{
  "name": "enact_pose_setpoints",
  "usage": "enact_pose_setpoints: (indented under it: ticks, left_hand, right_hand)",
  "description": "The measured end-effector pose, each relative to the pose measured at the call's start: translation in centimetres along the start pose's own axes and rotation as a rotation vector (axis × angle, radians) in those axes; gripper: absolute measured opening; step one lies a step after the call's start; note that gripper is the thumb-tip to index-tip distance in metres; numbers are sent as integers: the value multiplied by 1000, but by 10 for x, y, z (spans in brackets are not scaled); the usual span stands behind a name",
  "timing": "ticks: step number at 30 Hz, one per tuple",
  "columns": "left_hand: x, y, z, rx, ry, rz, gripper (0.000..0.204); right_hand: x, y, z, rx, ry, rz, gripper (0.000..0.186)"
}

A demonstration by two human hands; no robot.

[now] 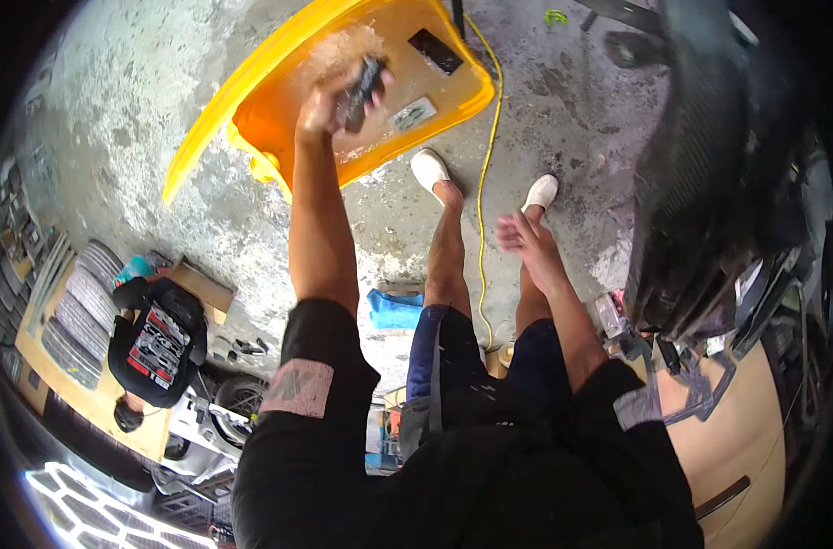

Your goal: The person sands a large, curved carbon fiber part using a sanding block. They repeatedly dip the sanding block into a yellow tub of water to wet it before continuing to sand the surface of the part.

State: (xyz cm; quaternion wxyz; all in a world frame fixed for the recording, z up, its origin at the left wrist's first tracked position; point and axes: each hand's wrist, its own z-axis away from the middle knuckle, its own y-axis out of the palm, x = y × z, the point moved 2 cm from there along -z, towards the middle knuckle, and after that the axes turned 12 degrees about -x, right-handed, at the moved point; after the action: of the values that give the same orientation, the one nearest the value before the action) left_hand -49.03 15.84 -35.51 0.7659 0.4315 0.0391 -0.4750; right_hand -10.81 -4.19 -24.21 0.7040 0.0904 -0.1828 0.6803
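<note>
My left hand [320,108] reaches forward over a yellow tub [197,137], its fingers closed round a dark, oblong object [363,95] whose kind does not show clearly. Cloudy liquid in the tub looks stirred up beside that hand. A black flat rectangular piece [435,52] and a pale rectangular piece [414,113] are inside the tub, to the right of the hand. Above my right knee, my right hand [533,242] hangs in the air, holding nothing, its fingers somewhat apart and slightly blurred.
A yellow cord [491,183] runs along the concrete floor between my feet. Large black panels [709,174] stand at the right. A blue cloth or bag [395,309] lies near my left leg. Another person [160,343] is at the left, near several tires [85,302].
</note>
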Motion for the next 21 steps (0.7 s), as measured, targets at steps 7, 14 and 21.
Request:
enact_pose_setpoints:
  ticks: [7, 14, 21]
  left_hand:
    - [82, 186, 112, 167, 242, -918, 27]
    - [24, 129, 95, -469, 229, -782, 29]
    - [22, -38, -17, -420, -50, -291, 37]
  right_hand:
    - [21, 80, -72, 228, 233, -705, 45]
    - [20, 11, -109, 412, 314, -992, 32]
    - [-16, -73, -109, -152, 88, -210, 40]
